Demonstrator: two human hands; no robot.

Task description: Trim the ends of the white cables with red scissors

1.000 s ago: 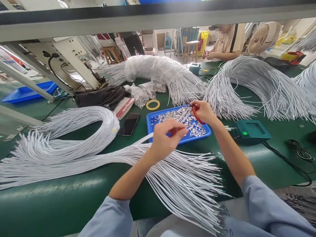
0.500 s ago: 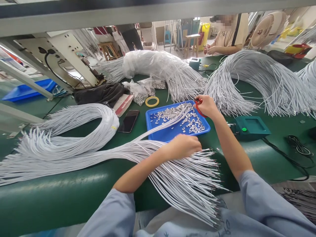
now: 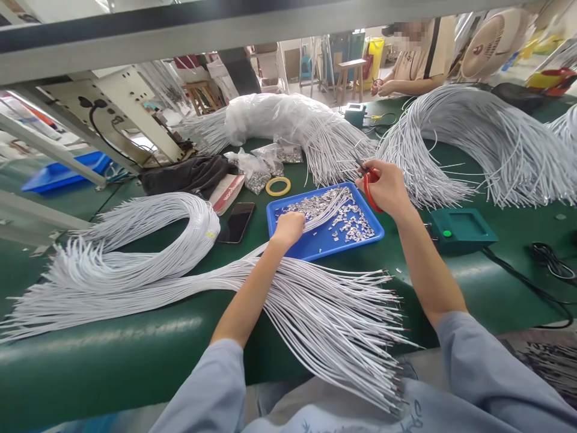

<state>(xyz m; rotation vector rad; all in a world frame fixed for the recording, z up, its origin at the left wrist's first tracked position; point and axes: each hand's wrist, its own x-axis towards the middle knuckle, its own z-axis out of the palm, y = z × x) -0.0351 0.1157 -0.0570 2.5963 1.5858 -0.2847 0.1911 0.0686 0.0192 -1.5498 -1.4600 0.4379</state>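
My left hand (image 3: pixel 290 227) is closed over a thin bundle of white cables (image 3: pixel 322 220) at the left part of the blue tray (image 3: pixel 311 252). The cable ends run past the hand and lie among small silver metal pieces (image 3: pixel 354 225) in the tray. Above the tray's right edge, my right hand (image 3: pixel 388 187) grips red-handled scissors (image 3: pixel 372 192), their dark blades pointing up and left. A wide fan of white cables (image 3: pixel 333 307) spreads under my left forearm, with dark ends to the right.
A green box (image 3: pixel 462 231) with a cord sits at right. Looped white cables (image 3: pixel 189 231) and a phone (image 3: pixel 237 222) lie left of the tray. Yellow tape (image 3: pixel 278 186), bagged metal pieces (image 3: pixel 256 177) and more cable bundles (image 3: pixel 491 126) stand behind. Across the table is a person (image 3: pixel 419 66).
My left hand has moved left and up from the cable fan to the thin bundle at the tray. My right hand has risen slightly rightward with the scissors, whose blades now show more.
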